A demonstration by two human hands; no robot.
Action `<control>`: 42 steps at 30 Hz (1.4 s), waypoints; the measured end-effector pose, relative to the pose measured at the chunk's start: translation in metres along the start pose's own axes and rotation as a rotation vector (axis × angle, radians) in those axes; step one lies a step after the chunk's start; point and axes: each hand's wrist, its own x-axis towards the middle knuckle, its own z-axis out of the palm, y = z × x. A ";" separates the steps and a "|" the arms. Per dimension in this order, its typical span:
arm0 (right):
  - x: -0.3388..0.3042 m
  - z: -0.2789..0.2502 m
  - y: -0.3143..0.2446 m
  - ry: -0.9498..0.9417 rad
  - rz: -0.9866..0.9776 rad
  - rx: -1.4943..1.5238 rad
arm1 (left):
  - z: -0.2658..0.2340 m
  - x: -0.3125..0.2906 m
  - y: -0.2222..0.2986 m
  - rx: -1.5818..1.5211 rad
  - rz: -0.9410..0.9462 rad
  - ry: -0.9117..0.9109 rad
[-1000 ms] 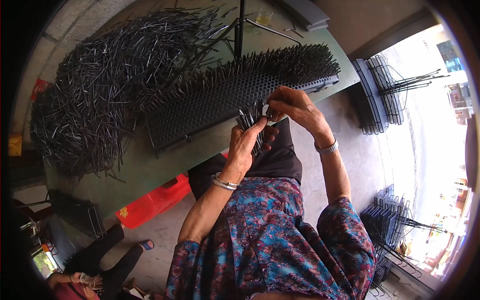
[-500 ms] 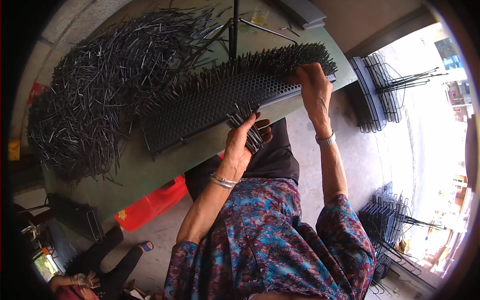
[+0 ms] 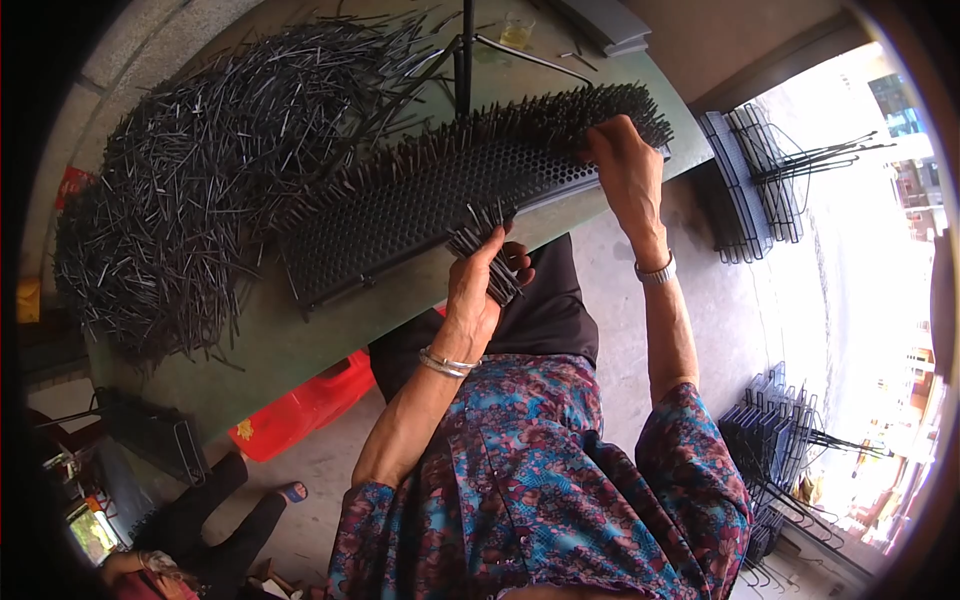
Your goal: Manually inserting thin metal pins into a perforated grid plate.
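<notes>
A long black rack [image 3: 385, 240] with a honeycomb of small holes lies slantwise on the table. Thin black sticks [image 3: 520, 122] stand packed in the holes along its far side, most densely at the right end. My left hand [image 3: 472, 298] is closed round a bundle of the same sticks [image 3: 480, 232], just off the rack's near edge. At the rack's right end, my right hand [image 3: 632, 178] has its fingers pinched together against the front row of standing sticks. Whatever is between those fingertips is hidden.
A large heap of loose black sticks [image 3: 190, 190] covers the table's left side. Behind the rack rises a black metal stand [image 3: 464, 75], near a glass of yellowish liquid [image 3: 517, 32]. Wire racks [image 3: 755, 185] stand on the floor at right. Another person [image 3: 200, 525] sits at lower left.
My right hand has shifted slightly left along the front row of sticks, still pinched. My left hand has dipped a little to the left with its bundle.
</notes>
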 end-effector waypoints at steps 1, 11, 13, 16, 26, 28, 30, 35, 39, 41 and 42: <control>0.002 0.000 -0.001 -0.017 0.006 -0.005 | -0.001 0.000 0.000 0.000 0.000 -0.001; 0.003 0.012 0.006 -0.118 -0.052 -0.047 | 0.001 -0.002 0.000 0.031 0.024 -0.073; 0.000 0.015 0.006 -0.066 -0.100 -0.184 | 0.003 -0.004 0.001 0.040 0.047 -0.064; -0.002 0.019 0.003 -0.004 -0.148 -0.360 | 0.002 -0.006 0.004 0.048 0.036 -0.040; -0.014 0.015 -0.010 -0.017 -0.055 -0.216 | 0.008 -0.014 0.006 0.095 0.029 -0.049; -0.021 0.008 -0.020 -0.280 0.139 0.091 | 0.011 -0.017 0.008 0.107 0.027 -0.051; -0.034 0.007 -0.033 -0.519 0.214 0.242 | 0.010 -0.017 0.008 0.131 0.037 -0.045; -0.042 0.003 -0.031 -0.626 0.344 0.380 | 0.015 -0.020 0.007 0.245 0.041 -0.078; -0.048 0.002 -0.035 -0.628 0.390 0.481 | 0.017 -0.023 0.007 0.276 0.060 -0.086; -0.051 0.003 -0.033 -0.612 0.421 0.563 | 0.018 -0.022 0.007 0.285 0.059 -0.097; -0.051 0.003 -0.033 -0.611 0.422 0.563 | 0.018 -0.022 0.007 0.293 0.058 -0.108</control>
